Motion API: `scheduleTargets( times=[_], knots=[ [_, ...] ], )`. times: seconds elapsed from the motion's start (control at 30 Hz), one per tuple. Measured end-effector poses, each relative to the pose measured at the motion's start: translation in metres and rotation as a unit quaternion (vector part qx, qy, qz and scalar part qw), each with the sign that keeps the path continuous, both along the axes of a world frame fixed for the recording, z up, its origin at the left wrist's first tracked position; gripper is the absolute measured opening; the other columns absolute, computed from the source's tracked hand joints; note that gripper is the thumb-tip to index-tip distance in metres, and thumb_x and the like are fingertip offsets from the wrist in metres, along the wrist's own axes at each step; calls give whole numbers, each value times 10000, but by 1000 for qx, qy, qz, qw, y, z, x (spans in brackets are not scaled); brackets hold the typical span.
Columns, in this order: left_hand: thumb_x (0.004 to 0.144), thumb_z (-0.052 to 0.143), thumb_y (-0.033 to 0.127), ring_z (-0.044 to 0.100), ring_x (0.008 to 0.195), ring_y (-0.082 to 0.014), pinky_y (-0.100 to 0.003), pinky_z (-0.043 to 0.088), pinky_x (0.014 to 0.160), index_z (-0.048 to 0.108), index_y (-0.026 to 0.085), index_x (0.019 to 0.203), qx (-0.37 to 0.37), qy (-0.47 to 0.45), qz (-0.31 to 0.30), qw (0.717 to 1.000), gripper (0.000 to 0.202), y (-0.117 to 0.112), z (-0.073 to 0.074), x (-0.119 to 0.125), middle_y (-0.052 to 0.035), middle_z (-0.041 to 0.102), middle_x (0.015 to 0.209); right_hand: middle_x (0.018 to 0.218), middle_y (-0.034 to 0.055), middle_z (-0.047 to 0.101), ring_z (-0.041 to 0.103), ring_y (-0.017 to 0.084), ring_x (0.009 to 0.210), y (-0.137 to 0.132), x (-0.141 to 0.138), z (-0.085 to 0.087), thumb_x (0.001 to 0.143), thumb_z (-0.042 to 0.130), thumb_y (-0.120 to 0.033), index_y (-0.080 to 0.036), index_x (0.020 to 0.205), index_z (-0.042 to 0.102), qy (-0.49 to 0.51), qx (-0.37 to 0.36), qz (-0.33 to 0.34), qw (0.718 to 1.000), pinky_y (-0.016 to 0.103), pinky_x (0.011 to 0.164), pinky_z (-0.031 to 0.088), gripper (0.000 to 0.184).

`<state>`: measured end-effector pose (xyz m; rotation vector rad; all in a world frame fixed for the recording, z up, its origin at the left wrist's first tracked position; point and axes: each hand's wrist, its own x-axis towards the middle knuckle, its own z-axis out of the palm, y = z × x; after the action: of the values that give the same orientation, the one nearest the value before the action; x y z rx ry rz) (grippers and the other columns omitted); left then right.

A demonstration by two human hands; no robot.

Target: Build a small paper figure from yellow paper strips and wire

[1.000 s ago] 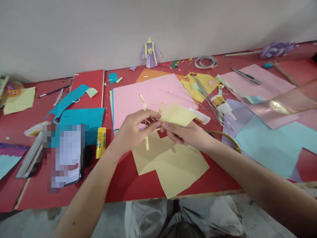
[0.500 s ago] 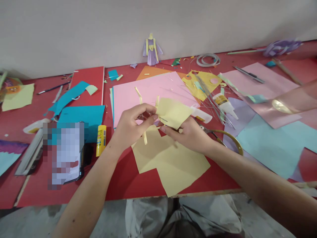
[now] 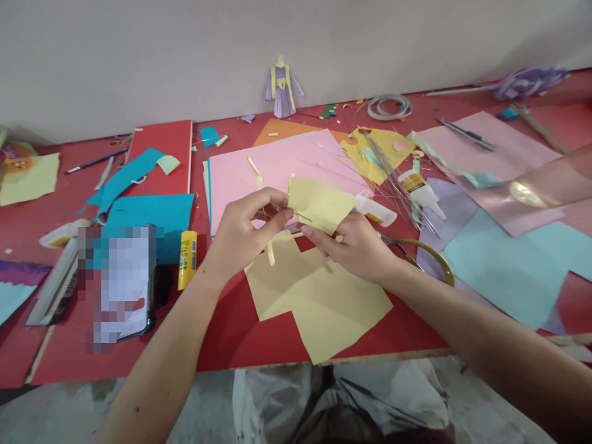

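Left hand (image 3: 243, 231) — thumb and finger pinched on small yellow paper (image 3: 324, 203), clock centre | right hand (image 3: 358, 243) — half-curled at its five o'clock, hold unclear to me | cut yellow sheet (image 3: 324, 302): six o'clock, on surface (image 3: 240, 339) | paper figure (image 3: 282, 92): twelve o'clock

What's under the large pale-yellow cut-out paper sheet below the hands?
Red tabletop shows along its near edges. Whatever lies directly beneath the pale-yellow sheet is covered and can't be seen; the bare right hand also blocks part of the sheet.
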<state>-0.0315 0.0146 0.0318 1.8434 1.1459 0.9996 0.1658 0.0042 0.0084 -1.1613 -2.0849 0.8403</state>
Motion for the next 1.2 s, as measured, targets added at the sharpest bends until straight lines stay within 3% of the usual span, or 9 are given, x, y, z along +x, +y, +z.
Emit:
scheduleTargets(
  times=[0.23,0.47,0.83,1.0,1.2],
  knots=[
    [891,592,210,622,753,-111,-215,513,689,638,211,947,3,37,-20,999,73,1,1,-1,8,653,847,441,-50,485,459,75,385,0,1,-3,953,488,-367,-187,631,483,-2,3,1,1000,213,427,304,369],
    [901,550,182,601,720,-99,-195,498,680,622,207,933,2,77,-44,996,83,0,3,0,14,653,831,503,-39,501,440,82,418,-2,-1,-7,962,460,-402,-169,790,552,-14,-16,-8,1000,240,441,277,304],
    [903,550,175,580,692,-90,-192,474,657,612,199,898,8,91,-41,995,66,0,5,1,23,640,808,506,-39,490,455,76,435,-4,-3,-4,974,455,-401,-186,674,495,23,-59,6,998,237,475,341,371],
    [901,552,182,578,692,-92,-192,472,661,612,204,898,5,89,-39,995,64,0,4,1,24,633,797,482,-39,474,437,77,412,-5,-3,-4,971,456,-408,-185,650,495,12,-66,-4,998,243,447,311,393],
    [904,542,189,586,692,-97,-198,469,650,612,211,906,5,95,-43,995,73,0,4,1,22,645,810,490,-40,489,444,82,413,-4,-3,-5,965,465,-408,-176,729,545,7,-61,-5,998,243,451,298,340]
  ],
)
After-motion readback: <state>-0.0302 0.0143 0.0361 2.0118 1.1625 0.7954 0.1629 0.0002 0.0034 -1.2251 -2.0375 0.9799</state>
